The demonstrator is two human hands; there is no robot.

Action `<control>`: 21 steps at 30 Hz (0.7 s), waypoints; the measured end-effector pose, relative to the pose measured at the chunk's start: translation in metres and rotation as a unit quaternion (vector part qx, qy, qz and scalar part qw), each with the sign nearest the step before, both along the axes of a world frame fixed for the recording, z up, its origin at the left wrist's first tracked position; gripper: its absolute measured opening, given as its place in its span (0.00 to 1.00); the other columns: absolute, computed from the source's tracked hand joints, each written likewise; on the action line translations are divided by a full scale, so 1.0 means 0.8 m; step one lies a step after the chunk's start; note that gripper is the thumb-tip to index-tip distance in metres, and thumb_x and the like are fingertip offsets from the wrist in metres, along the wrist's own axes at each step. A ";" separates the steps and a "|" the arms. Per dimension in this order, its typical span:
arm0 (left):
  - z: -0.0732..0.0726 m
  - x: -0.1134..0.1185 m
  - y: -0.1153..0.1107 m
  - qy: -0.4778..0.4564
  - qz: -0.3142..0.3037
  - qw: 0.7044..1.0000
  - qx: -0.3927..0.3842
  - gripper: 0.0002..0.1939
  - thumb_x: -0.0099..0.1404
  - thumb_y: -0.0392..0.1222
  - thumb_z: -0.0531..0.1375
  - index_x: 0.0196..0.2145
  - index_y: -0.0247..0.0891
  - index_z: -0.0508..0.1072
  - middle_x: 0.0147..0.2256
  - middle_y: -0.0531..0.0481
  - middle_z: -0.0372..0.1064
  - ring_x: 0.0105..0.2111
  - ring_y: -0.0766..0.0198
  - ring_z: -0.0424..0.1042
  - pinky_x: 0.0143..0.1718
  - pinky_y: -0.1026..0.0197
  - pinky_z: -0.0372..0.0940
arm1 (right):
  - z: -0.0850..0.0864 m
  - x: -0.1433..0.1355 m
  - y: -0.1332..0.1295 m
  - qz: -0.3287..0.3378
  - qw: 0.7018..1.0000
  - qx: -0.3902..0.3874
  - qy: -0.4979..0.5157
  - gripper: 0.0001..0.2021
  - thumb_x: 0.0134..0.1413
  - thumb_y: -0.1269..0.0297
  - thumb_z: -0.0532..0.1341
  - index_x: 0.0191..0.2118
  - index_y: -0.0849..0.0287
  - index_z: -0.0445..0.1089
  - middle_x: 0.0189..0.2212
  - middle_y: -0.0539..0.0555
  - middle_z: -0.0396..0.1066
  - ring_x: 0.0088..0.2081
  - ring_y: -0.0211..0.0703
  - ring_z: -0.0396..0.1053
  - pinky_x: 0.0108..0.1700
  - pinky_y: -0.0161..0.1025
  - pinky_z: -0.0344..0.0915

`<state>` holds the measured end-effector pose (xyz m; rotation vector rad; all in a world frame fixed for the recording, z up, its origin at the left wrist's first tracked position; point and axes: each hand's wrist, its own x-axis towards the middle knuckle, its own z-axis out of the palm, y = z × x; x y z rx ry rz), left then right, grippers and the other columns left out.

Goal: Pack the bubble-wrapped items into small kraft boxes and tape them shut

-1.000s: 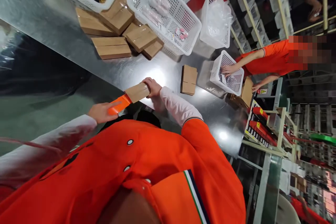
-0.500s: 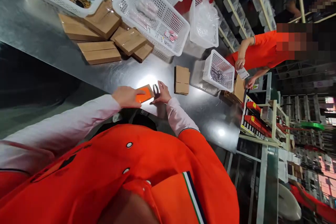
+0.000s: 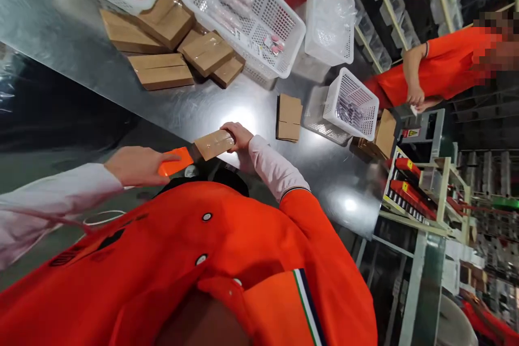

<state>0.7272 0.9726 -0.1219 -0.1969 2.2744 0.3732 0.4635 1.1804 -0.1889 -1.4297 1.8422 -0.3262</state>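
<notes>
My left hand (image 3: 135, 166), off the table's front edge, is closed on a flat orange object (image 3: 179, 161) whose exact kind I cannot make out. A small cardboard box (image 3: 211, 145) with shiny clear tape on it is in my right hand (image 3: 240, 135), gripped by its right end at the table's edge. The orange object is just left of the box, with a narrow gap between them. A small stack of flat cardboard pieces (image 3: 288, 118) lies on the metal table, right of my right hand.
Several brown boxes (image 3: 162, 71) lie at the back left on the metal table (image 3: 259, 113). Behind them stand white plastic baskets (image 3: 279, 67) with small packaged goods. Another basket (image 3: 373, 119) is at the right, near a co-worker in orange (image 3: 438, 75).
My left hand has drawn the orange object away to the left, off the box. My right hand now grips the box's right end. The co-worker's hands have come together.
</notes>
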 end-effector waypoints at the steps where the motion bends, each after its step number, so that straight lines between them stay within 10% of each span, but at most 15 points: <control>1: -0.011 0.011 -0.001 0.008 -0.003 1.000 0.004 0.43 0.65 0.59 0.63 0.76 0.49 0.72 0.50 0.38 0.85 0.48 0.39 0.82 0.48 0.55 0.70 | -0.002 -0.003 -0.002 0.004 1.000 0.010 -0.001 0.44 0.43 0.67 0.78 0.69 0.64 0.72 0.71 0.66 0.71 0.72 0.58 0.67 0.77 0.50 0.57; 6: -0.043 0.013 0.022 0.062 0.004 0.997 0.048 0.39 0.71 0.54 0.60 0.76 0.42 0.71 0.55 0.31 0.83 0.52 0.37 0.82 0.49 0.51 0.71 | -0.027 -0.003 -0.006 -0.017 0.999 0.020 0.018 0.48 0.38 0.67 0.82 0.69 0.65 0.72 0.69 0.67 0.72 0.71 0.61 0.68 0.77 0.53 0.58; 13: -0.032 -0.004 0.081 0.059 0.068 0.994 0.067 0.32 0.70 0.45 0.62 0.67 0.25 0.78 0.51 0.22 0.82 0.54 0.30 0.81 0.51 0.44 0.72 | -0.043 0.000 0.001 -0.023 0.999 -0.015 0.023 0.46 0.41 0.66 0.82 0.67 0.75 0.74 0.66 0.70 0.74 0.68 0.60 0.69 0.72 0.53 0.64; 21: -0.059 0.002 0.047 0.009 0.195 0.980 0.034 0.51 0.68 0.60 0.65 0.77 0.25 0.60 0.52 0.23 0.82 0.51 0.36 0.83 0.46 0.51 0.71 | -0.038 0.045 -0.007 -0.141 0.986 -0.022 -0.081 0.43 0.39 0.69 0.80 0.65 0.69 0.72 0.66 0.69 0.72 0.66 0.58 0.71 0.69 0.50 0.67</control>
